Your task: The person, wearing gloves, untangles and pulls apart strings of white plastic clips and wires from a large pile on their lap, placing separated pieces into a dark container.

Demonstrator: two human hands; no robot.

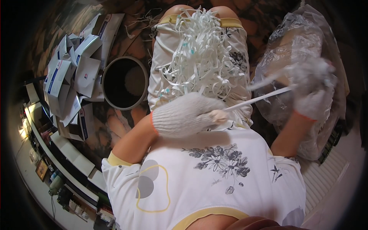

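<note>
Dark patterned floor surrounds a seated person whose gloved left hand [188, 114] and blurred right hand [312, 90] both grip one thin white plastic strip [260, 99], pulled taut beside the lap's heaped white strips [199, 57].

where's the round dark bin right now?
Head view, person's left: the round dark bin stands on the floor beside the left thigh, between the heap of white cartons and the pile of white strips on the lap.

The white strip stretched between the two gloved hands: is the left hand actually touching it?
Touching. The head view shows the left hand's gloved fingertips pinching the white strip's near end.
</note>
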